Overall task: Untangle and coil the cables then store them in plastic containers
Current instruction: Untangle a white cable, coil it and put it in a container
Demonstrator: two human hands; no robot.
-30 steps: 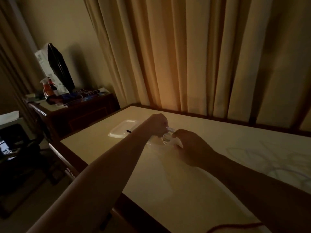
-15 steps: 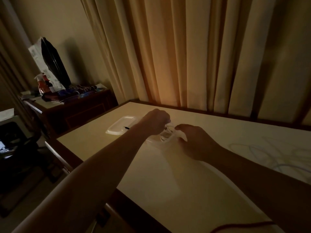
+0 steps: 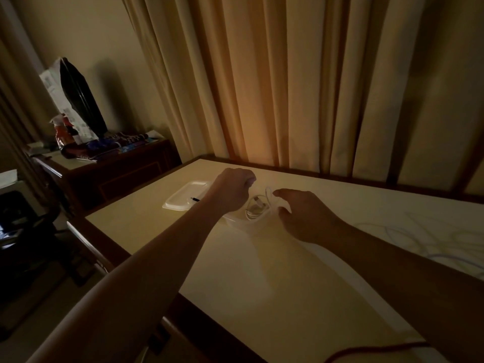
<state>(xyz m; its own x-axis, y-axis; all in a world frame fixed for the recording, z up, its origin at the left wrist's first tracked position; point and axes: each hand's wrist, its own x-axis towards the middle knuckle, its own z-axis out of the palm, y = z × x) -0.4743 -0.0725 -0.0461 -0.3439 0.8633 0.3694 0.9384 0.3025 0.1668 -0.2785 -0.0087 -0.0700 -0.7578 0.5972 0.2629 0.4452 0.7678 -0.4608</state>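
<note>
One coiled cable (image 3: 258,208) sits in the container (image 3: 233,221). My left hand (image 3: 230,189) is fisted at 10 o'clock (empty), right hand (image 3: 303,213) relaxed at 3.

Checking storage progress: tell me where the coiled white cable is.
Head view: the cable appears to lie in the clear container at mid-table, between the left hand and the right hand, just right of the white tray.

Both long forearms are showing bare from the lower edge up to the wrists. The left hand (image 3: 230,189) and the right hand (image 3: 306,216) are showing bare too, in dim light.
</note>
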